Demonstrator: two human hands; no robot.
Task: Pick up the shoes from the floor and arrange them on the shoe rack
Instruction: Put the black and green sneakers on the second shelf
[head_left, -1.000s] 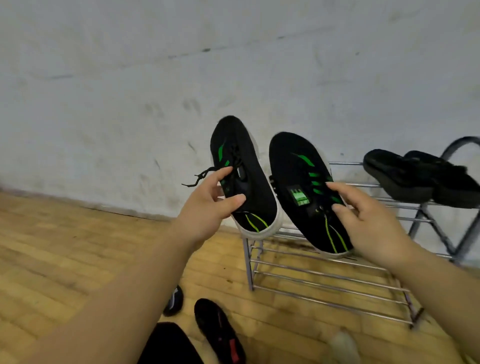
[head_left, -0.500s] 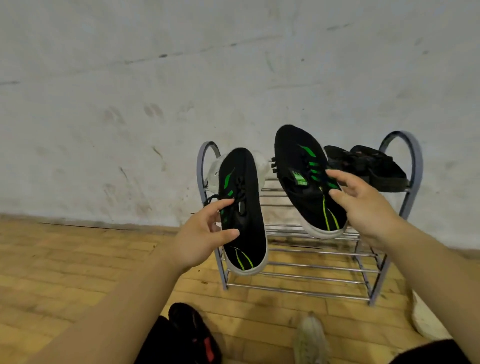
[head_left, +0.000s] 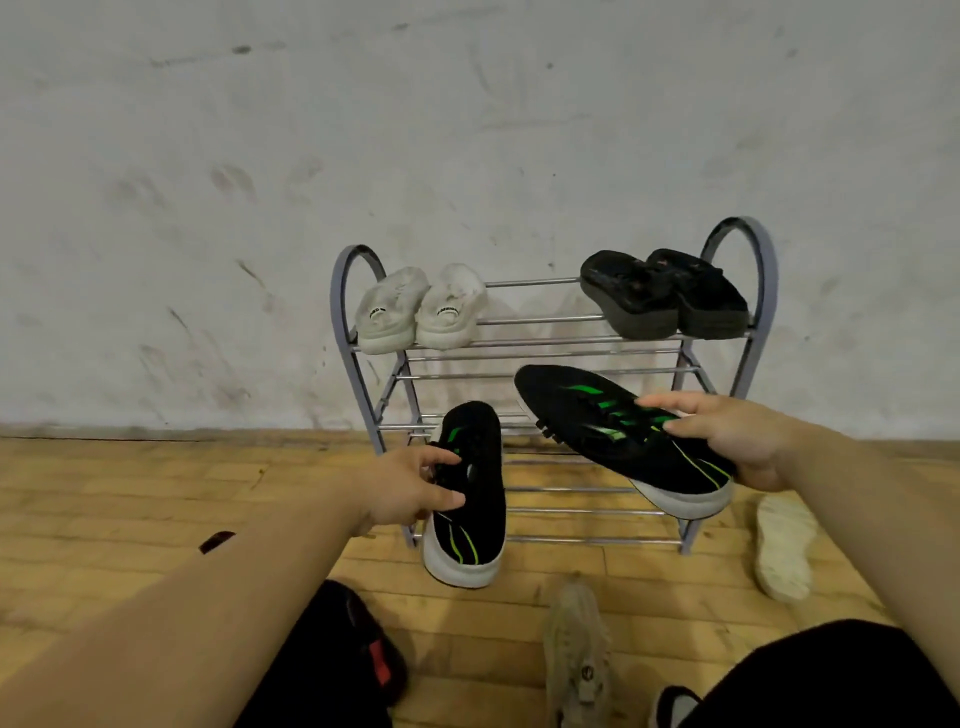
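A grey metal shoe rack (head_left: 358, 332) stands against the wall. Its top shelf carries a pair of white slippers (head_left: 421, 309) at the left and a pair of black sandals (head_left: 665, 293) at the right. My left hand (head_left: 410, 488) grips a black sneaker with green stripes (head_left: 475, 499), toe toward the rack's lower left. My right hand (head_left: 727, 441) holds the matching black and green sneaker (head_left: 597, 426) tilted in front of the rack's middle shelf.
On the wooden floor lie a beige sneaker (head_left: 576, 654) near the front, a white shoe (head_left: 782, 545) at the right of the rack, and a black and red shoe (head_left: 363, 644) by my left arm. A scuffed white wall is behind.
Both hands have lowered the green-striped sneakers from top-shelf height to the rack's lower shelves. The white slippers on the top shelf have come into plain view.
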